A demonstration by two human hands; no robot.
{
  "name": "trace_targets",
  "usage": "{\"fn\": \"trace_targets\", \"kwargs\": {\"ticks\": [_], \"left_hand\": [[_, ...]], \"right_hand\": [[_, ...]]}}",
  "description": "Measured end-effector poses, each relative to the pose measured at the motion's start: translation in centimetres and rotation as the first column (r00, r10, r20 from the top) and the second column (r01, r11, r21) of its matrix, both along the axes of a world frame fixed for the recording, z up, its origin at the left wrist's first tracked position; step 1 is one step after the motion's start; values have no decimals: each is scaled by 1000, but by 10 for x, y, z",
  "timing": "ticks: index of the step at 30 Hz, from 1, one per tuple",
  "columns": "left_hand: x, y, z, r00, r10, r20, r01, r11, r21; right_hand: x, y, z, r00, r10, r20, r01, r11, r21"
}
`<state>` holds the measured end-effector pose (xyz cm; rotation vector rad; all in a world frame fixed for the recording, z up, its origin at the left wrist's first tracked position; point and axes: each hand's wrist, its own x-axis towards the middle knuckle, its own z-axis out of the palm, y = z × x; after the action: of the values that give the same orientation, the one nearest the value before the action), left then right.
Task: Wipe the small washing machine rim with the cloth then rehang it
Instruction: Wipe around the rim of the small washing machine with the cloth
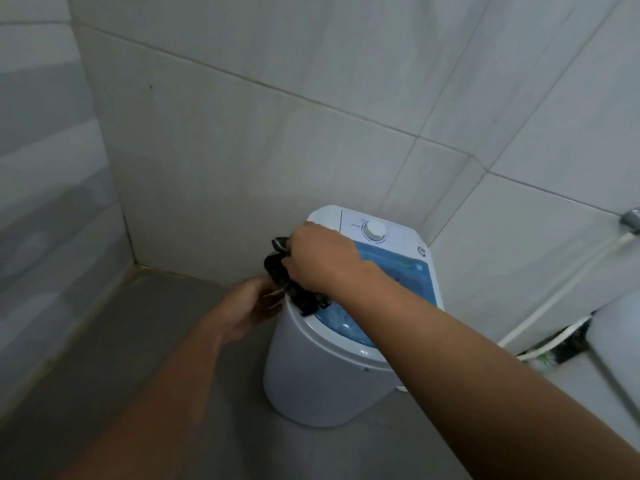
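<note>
Left hand is down at the left side of the washer, fingers curled around the low end of the black cloth, though it's hard to see how tight. The cloth is bunched up and draped over the left edge of the rim. Right hand is clamped on its upper part, pressing down by the blue lid. White dial sits at the back, hose along the wall on the right.

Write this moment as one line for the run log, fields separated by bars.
phase: wiping | right hand: holds dark crumpled cloth on left rim of small white washing machine | left hand: beside cloth, grip unclear | rehang: not yet
</note>
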<state>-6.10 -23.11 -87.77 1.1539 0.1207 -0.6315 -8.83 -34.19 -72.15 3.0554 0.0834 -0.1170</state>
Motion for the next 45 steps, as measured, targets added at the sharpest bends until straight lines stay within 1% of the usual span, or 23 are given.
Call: {"fn": "trace_targets", "kwargs": {"ticks": [3,5,6,7,9,12,14,16,18,20,23,26,28,31,34,35,37,40,43,45], "left_hand": [[-2,1,-2,993,-106,58,107,994,-11],[-3,-2,1,996,-68,58,69,998,-9],[-3,-3,4,998,-41,50,41,999,0],[-2,-5,6,999,-18,47,18,1000,14],[0,-7,11,997,-14,79,7,996,91],[1,-10,15,993,4,122,-26,984,176],[1,-15,17,990,22,142,-49,981,190],[1,-19,21,988,30,151,-59,979,193],[2,-19,26,983,2,183,-40,977,208],[2,-19,29,980,-12,200,-31,977,213],[0,-22,30,979,-9,205,-36,976,215],[0,-23,28,982,20,186,-62,973,223],[0,-22,28,985,30,168,-69,971,231],[0,-22,28,986,29,164,-67,970,233],[-1,-23,31,986,45,160,-80,972,220],[-2,-24,32,986,58,156,-92,972,215],[-4,-25,34,985,77,155,-110,971,213],[-5,-24,33,984,74,164,-111,967,228],[-5,-24,31,982,72,175,-115,961,250],[-5,-23,28,981,80,175,-123,960,251]], "right_hand": [[10,-48,6,984,-154,90,151,988,41],[22,-77,12,976,-203,78,194,975,106],[24,-83,12,980,-185,68,177,978,115],[24,-84,11,985,-157,65,151,984,91],[17,-82,1,989,-120,89,115,992,58],[-17,-79,-8,990,-53,127,43,996,77],[-49,-76,-9,992,10,128,-21,996,84],[-78,-71,-5,994,58,96,-66,995,79],[-94,-68,-3,993,85,81,-90,994,57],[-87,-70,-3,994,54,97,-56,998,26],[-39,-73,-6,989,-61,136,63,998,-13],[12,-75,0,974,-179,139,175,984,42],[27,-73,3,969,-213,125,205,976,76],[16,-69,5,969,-220,114,209,972,108],[-24,-70,5,983,-180,42,170,972,165],[-40,-72,4,988,-153,23,148,977,155],[-65,-79,0,992,-123,32,118,985,126],[-61,-101,-3,978,-193,81,181,974,133],[-28,-112,1,939,-317,134,292,940,175],[-11,-109,2,928,-342,147,313,931,189]]}}
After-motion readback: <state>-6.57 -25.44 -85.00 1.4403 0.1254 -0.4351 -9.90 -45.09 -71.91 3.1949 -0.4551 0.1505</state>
